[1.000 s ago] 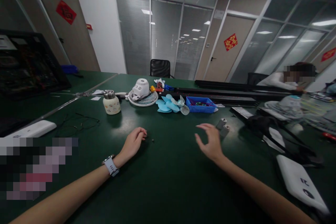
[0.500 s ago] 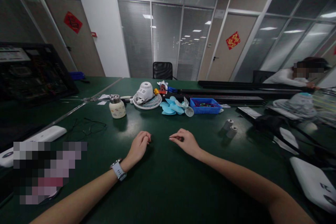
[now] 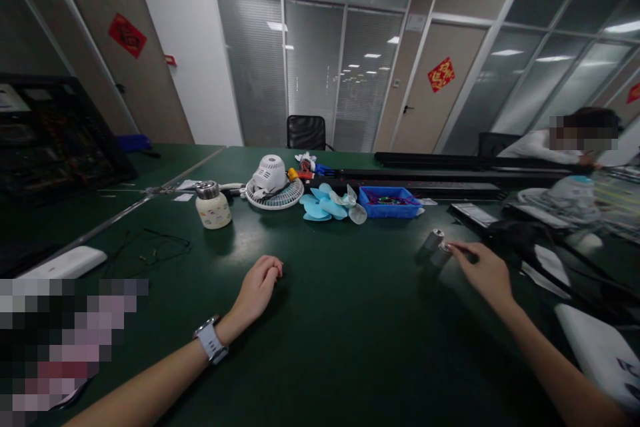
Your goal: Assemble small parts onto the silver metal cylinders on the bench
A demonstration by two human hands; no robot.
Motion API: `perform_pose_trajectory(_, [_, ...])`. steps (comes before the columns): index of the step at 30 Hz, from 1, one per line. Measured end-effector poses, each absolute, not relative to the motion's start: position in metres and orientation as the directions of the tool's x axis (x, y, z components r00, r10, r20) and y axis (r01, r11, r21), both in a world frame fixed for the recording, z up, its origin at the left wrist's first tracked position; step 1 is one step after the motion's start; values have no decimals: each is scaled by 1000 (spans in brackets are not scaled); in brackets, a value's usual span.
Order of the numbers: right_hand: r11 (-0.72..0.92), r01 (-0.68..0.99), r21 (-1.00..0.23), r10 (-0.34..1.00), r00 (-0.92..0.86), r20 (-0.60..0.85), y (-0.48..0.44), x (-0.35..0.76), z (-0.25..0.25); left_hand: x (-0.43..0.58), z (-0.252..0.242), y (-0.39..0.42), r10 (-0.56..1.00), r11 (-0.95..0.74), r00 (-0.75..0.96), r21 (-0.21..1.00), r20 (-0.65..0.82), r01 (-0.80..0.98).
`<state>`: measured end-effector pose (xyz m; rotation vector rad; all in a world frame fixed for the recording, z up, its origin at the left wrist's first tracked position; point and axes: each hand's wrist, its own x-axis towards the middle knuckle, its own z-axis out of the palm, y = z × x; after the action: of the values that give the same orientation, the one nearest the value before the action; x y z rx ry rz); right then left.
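The nearer grey cylinder (image 3: 441, 256), at right, is met on top by the right hand (image 3: 485, 273), fingertips nearly together, hold unclear; light, upright pressure seems advised. The left hand (image 3: 258, 288) is curled, contents unseen.

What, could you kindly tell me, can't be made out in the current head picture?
In the head view:
Left hand: anything inside is hidden by its curled fingers.
Right hand: anything pinched above the nearer grey cylinder is too small.
White device: cut off by the right edge.
Blue tray: contents too small to identify.
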<state>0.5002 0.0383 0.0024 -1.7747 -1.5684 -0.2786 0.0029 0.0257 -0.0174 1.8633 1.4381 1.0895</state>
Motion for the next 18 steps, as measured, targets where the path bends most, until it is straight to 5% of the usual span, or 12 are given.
perform_pose_trajectory(18, [-110, 909, -403, 789, 327, 520, 36, 485, 12, 5, -11, 23, 953, -296, 114, 781, 281, 550])
